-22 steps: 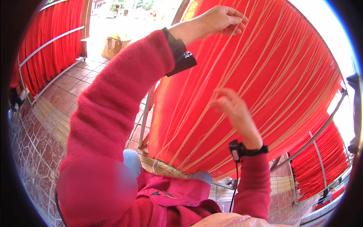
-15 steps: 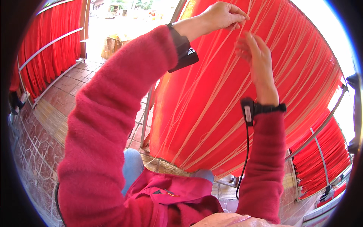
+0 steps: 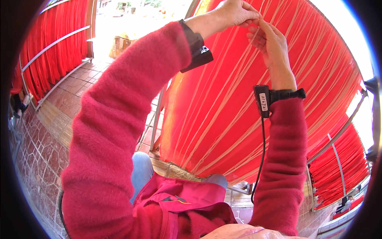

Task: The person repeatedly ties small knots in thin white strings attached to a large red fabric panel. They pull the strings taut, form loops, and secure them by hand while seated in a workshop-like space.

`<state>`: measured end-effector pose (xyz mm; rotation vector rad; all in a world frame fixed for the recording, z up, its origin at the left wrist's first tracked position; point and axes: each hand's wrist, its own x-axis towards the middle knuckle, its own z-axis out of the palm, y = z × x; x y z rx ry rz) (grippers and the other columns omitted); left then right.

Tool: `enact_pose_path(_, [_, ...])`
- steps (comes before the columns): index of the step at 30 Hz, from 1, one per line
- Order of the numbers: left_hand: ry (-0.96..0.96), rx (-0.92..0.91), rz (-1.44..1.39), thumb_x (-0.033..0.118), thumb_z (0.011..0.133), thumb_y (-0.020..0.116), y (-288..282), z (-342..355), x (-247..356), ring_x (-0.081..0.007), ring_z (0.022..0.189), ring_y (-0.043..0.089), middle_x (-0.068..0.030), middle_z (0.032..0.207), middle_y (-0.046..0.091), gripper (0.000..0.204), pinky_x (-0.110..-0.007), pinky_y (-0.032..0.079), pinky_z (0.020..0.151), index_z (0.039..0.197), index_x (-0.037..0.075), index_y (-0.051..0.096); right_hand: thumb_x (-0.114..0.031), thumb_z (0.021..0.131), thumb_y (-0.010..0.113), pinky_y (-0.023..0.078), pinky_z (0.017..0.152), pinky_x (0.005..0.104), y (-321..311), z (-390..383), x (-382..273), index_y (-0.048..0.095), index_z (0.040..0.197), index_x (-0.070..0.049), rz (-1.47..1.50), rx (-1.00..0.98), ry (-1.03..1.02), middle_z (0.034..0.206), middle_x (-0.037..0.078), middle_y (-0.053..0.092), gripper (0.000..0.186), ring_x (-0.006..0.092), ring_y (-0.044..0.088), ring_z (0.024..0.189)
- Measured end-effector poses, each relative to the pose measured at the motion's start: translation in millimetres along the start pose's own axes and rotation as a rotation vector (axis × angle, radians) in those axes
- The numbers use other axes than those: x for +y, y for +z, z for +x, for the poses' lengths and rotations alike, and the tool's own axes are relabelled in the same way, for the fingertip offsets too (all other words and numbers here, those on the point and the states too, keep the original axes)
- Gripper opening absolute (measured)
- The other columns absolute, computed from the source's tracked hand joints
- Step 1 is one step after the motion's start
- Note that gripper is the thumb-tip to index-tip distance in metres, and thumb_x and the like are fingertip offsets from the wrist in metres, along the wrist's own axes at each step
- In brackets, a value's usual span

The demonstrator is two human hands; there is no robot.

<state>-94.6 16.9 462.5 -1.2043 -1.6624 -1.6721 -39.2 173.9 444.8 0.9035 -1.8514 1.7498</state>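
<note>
A broad red cloth (image 3: 223, 103) hangs in front of me, with many long pale threads (image 3: 207, 129) running over it in slanting lines. Near the top of the cloth my left hand (image 3: 234, 14) is closed, thumb and fingertips pinching a pale thread. My right hand (image 3: 274, 46) is raised just beside it. Its thumb and index finger meet at the left fingertips in a pinch, while the other fingers curl loosely; what lies in that pinch is too small to make out.
Racks of red hanging strips stand at the far left (image 3: 57, 47) and right (image 3: 338, 167). A metal bar (image 3: 338, 127) curves along the cloth's right side. Beyond my left arm sits a brown box-like object (image 3: 120, 46) on the paved floor (image 3: 43, 151). A black cable (image 3: 262, 159) hangs from my right wrist.
My right hand has risen, and its thumb and index finger have closed together at the left fingertips. My left hand keeps its pinch, shifted slightly upward.
</note>
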Motion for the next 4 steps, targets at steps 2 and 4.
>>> enact_pose_path(2, [-0.005, 0.018, 0.089, 0.017, 0.091, 0.066, -2.0, -1.3, 4.6, -0.0097, 0.061, 0.059, -0.0033, 0.072, 0.067, 0.017, -0.024, 0.047, 0.055, 0.094, 0.001, 0.071, -0.031, 0.094, 0.061, 0.054, 0.073, 0.0286, -0.2, 0.4, -1.2, 0.065, 0.113, -0.002, -0.059, 0.039, 0.009, 0.095, 0.010, 0.070, 0.035, 0.0181, 0.068, 0.082])
enact_pose_path(4, [-0.033, 0.045, 0.198, 0.020, 0.090, 0.068, -2.5, -4.6, 9.9, -0.0096, 0.060, 0.059, -0.0030, 0.070, 0.067, 0.017, -0.024, 0.047, 0.055, 0.093, 0.003, 0.072, -0.031, 0.093, 0.061, 0.054, 0.074, 0.0290, 0.0, 1.1, -1.5, 0.065, 0.113, -0.002, -0.085, 0.055, 0.011, 0.097, 0.011, 0.070, 0.035, 0.0185, 0.068, 0.082])
